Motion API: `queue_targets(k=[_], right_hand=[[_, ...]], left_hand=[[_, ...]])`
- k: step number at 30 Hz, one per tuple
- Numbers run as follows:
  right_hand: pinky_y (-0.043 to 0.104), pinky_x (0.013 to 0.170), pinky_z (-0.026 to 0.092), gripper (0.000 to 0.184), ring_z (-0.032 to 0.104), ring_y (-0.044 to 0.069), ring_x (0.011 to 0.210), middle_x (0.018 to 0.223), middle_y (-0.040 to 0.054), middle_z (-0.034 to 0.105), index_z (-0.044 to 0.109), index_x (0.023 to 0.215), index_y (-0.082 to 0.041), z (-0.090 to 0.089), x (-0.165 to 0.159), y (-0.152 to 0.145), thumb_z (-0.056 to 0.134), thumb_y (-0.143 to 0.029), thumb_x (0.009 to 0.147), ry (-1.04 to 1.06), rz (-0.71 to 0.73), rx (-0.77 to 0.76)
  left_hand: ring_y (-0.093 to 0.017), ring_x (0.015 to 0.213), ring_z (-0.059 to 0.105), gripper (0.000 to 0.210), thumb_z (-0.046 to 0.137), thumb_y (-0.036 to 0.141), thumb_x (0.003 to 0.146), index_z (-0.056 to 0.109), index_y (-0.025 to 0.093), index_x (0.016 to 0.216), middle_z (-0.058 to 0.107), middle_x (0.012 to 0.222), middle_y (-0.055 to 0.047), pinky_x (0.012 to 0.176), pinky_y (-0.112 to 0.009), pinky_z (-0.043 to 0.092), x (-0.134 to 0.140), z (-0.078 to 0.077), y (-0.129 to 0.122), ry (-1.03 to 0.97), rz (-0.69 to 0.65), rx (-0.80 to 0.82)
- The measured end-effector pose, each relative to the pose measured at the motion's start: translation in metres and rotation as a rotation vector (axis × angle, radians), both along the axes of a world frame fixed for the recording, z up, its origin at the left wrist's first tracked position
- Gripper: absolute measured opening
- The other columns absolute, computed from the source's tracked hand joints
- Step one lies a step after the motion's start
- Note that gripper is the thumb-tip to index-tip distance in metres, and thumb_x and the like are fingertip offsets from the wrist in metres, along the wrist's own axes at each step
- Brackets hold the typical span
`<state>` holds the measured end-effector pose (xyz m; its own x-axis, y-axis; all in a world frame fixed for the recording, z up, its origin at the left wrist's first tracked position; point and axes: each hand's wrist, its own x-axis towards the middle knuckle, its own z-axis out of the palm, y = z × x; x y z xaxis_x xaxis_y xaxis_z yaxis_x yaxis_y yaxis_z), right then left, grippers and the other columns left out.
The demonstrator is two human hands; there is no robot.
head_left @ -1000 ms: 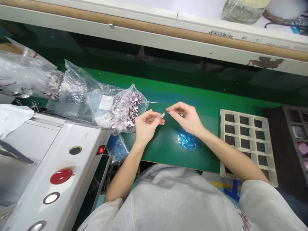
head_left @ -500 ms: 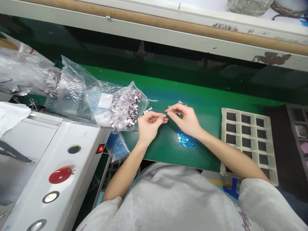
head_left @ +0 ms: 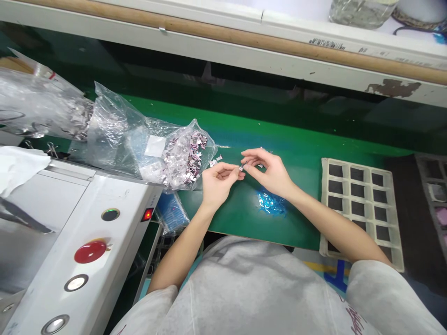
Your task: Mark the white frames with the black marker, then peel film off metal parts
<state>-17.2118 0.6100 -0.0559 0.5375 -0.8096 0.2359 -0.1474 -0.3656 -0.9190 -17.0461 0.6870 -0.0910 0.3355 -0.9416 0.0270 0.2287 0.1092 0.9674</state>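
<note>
Over the green table [head_left: 237, 218] my two hands meet fingertip to fingertip. My left hand [head_left: 219, 182] pinches a small metallic piece [head_left: 241, 168] between thumb and forefinger. My right hand [head_left: 268, 170] has its thumb and forefinger closed at the same piece; whether it grips the piece or something thin on it is too small to tell. Just left of my hands lie a few loose small metallic pieces [head_left: 216, 160], beside an open clear bag [head_left: 195, 153] full of similar ones. Below my right hand is a pile of shiny blue strips [head_left: 271, 203].
A pale compartment tray [head_left: 324, 200] with dark cell bottoms stands on the right, partly under my right forearm. At left is a grey machine housing [head_left: 129, 232] with a red button [head_left: 90, 251]. A blue packet [head_left: 172, 213] lies beside it. A shelf edge [head_left: 223, 39] runs across the back.
The view has shifted slightly. My hands stay together at the small metallic piece, with only slight finger movement.
</note>
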Motion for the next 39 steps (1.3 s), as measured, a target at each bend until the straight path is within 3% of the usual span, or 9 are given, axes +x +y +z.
queue_targets(k=[5, 9, 13, 18, 23, 27, 32, 35, 39], right_hand=[[0.037, 0.078, 0.055, 0.017, 0.066, 0.019, 0.078, 0.094, 0.0014, 0.075, 0.07, 0.119, -0.025, 0.008, -0.006, -0.006, 0.064, -0.026, 0.103, 0.163, 0.05, -0.124], [0.038, 0.081, 0.049, 0.018, 0.061, 0.023, 0.084, 0.096, 0.0047, 0.071, 0.063, 0.119, -0.024, 0.006, -0.013, -0.017, 0.053, -0.017, 0.106, 0.417, 0.055, -0.317], [0.043, 0.089, 0.049, 0.021, 0.059, 0.027, 0.091, 0.094, 0.0077, 0.07, 0.062, 0.114, -0.021, -0.006, -0.014, -0.026, 0.049, -0.008, 0.102, 0.637, 0.105, -0.446], [0.046, 0.093, 0.052, 0.014, 0.061, 0.032, 0.102, 0.108, 0.013, 0.073, 0.066, 0.111, -0.02, -0.01, -0.014, -0.031, 0.057, -0.014, 0.102, 0.652, 0.051, -0.527], [0.05, 0.097, 0.055, 0.011, 0.065, 0.032, 0.104, 0.106, 0.0113, 0.072, 0.069, 0.106, -0.022, -0.014, -0.021, -0.058, 0.059, -0.02, 0.102, 0.57, -0.141, -0.498], [0.057, 0.107, 0.054, 0.02, 0.066, 0.036, 0.113, 0.114, 0.0144, 0.073, 0.073, 0.113, -0.02, -0.025, -0.028, -0.091, 0.058, -0.019, 0.099, 0.599, -0.284, -0.445], [0.062, 0.114, 0.051, 0.029, 0.064, 0.039, 0.119, 0.121, 0.0184, 0.07, 0.078, 0.12, -0.016, -0.037, -0.031, -0.11, 0.057, -0.02, 0.1, 0.641, -0.299, -0.406], [0.064, 0.112, 0.052, 0.026, 0.064, 0.039, 0.117, 0.119, 0.0177, 0.069, 0.079, 0.114, -0.018, -0.041, -0.031, -0.112, 0.058, -0.019, 0.099, 0.612, -0.302, -0.407], [0.06, 0.103, 0.056, 0.016, 0.065, 0.034, 0.105, 0.109, 0.0132, 0.071, 0.076, 0.101, -0.022, -0.041, -0.031, -0.115, 0.063, -0.017, 0.092, 0.54, -0.335, -0.38]], left_hand=[[-0.023, 0.078, 0.083, 0.026, 0.086, 0.043, 0.09, 0.083, 0.018, 0.095, 0.085, 0.09, -0.008, 0.075, -0.035, 0.07, 0.012, -0.001, -0.002, -0.171, -0.04, 0.023], [-0.024, 0.08, 0.078, 0.019, 0.073, 0.033, 0.099, 0.082, 0.019, 0.108, 0.082, 0.092, -0.008, 0.08, -0.038, 0.063, 0.038, 0.007, -0.015, -0.849, 0.133, 0.084], [-0.035, 0.096, 0.079, 0.024, 0.07, 0.036, 0.104, 0.079, 0.016, 0.114, 0.081, 0.098, -0.014, 0.089, -0.045, 0.059, 0.047, 0.017, -0.033, -1.317, 0.044, 0.255], [-0.038, 0.106, 0.078, 0.025, 0.054, 0.025, 0.11, 0.075, 0.014, 0.118, 0.079, 0.116, -0.021, 0.092, -0.046, 0.057, 0.039, 0.025, -0.041, -1.503, -0.072, 0.387], [-0.04, 0.102, 0.079, 0.032, 0.042, 0.01, 0.106, 0.071, 0.008, 0.119, 0.074, 0.118, -0.026, 0.088, -0.047, 0.058, 0.041, 0.028, -0.035, -1.583, -0.112, 0.386], [-0.037, 0.096, 0.079, 0.026, 0.045, 0.014, 0.105, 0.07, 0.011, 0.11, 0.076, 0.109, -0.023, 0.087, -0.047, 0.061, 0.045, 0.026, -0.029, -1.465, -0.019, 0.251], [-0.019, 0.07, 0.075, 0.017, 0.063, 0.02, 0.096, 0.074, 0.02, 0.109, 0.076, 0.086, -0.003, 0.072, -0.033, 0.065, 0.04, 0.017, -0.016, -0.833, 0.099, 0.105], [-0.019, 0.069, 0.079, 0.023, 0.068, 0.028, 0.096, 0.079, 0.02, 0.114, 0.08, 0.089, -0.004, 0.061, -0.028, 0.065, 0.032, 0.01, -0.008, -0.471, 0.098, 0.081], [-0.023, 0.072, 0.083, 0.021, 0.086, 0.036, 0.085, 0.082, 0.018, 0.095, 0.081, 0.078, -0.006, 0.066, -0.032, 0.07, 0.025, 0.003, -0.005, -0.151, 0.057, 0.11]])
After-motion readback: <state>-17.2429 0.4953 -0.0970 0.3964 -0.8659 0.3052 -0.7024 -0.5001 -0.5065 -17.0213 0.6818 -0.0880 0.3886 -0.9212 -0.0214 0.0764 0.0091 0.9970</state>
